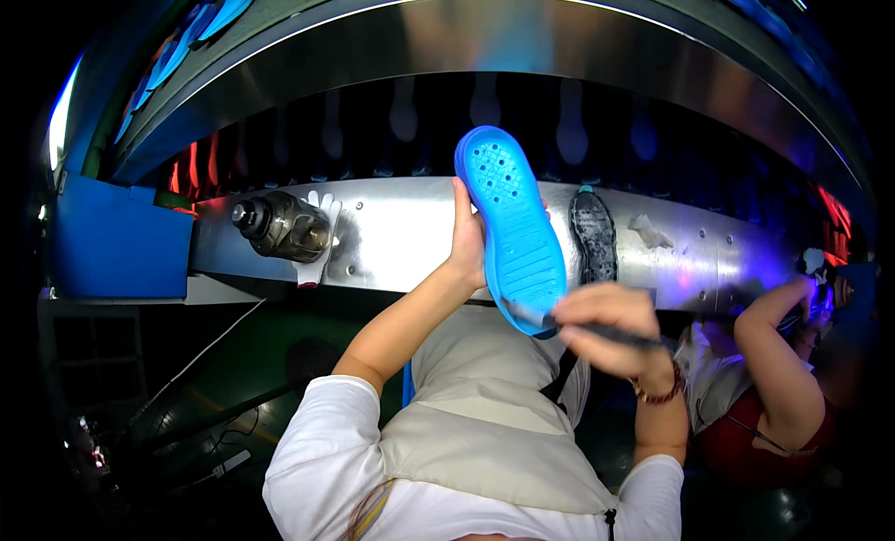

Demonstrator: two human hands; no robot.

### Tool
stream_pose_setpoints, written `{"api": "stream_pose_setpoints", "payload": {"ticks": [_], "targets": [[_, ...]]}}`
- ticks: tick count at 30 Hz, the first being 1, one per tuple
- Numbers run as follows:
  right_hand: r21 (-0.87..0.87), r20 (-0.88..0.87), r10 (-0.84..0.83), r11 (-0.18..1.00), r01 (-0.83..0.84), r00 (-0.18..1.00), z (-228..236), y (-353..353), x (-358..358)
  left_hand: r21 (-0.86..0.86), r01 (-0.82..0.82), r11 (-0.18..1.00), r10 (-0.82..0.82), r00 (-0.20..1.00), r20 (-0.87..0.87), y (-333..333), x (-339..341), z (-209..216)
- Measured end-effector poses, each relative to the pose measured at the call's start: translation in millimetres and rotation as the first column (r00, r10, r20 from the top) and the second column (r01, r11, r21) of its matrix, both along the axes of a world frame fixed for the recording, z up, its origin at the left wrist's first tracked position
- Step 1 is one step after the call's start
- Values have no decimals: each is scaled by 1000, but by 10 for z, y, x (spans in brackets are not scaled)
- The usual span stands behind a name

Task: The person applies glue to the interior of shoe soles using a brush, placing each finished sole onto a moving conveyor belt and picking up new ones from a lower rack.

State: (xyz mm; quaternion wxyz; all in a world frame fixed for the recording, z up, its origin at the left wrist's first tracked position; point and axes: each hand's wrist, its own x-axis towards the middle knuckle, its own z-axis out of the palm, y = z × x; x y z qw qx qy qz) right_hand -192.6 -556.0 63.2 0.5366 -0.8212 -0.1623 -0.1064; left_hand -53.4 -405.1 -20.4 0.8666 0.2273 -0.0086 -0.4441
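Observation:
My left hand is closed round the left edge of a bright blue shoe sole, held up over the metal bench. The sole's inner face shows, with small dark holes at the far end and ridges along the middle. In my right hand is a dark-handled brush, smeared by motion. Its pale tip meets the near end of the sole. A dark, worn-looking sole lies on the bench just right of the blue one.
A brownish see-through bottle with a black cap stands at the left on a white glove. A crumpled pale scrap lies to the right on the metal bench. Beyond hang rows of soles. A co-worker's arm reaches in at the right.

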Motion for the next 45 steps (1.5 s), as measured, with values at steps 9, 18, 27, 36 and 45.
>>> {"api": "stream_pose_setpoints", "payload": {"ticks": [9,18,27,36,45], "targets": [[256,-43,74,965,-61,996,-20,-53,-86,-52,-158,986,159,987,12,30,-32,296],[564,-92,43,825,17,995,-305,-162,-125,-174,-8,985,21,997,76,-12,94,530],[507,-92,-141,845,168,986,-236,303,-231,60,-102,993,87,972,218,3,-356,535],[318,-8,13,948,-9,1000,59,94,-120,-196,38,980,-29,998,49,-41,-198,405],[193,-30,-151,969,154,988,-14,-12,-27,-134,133,982,-132,991,14,1,-82,472]]}}
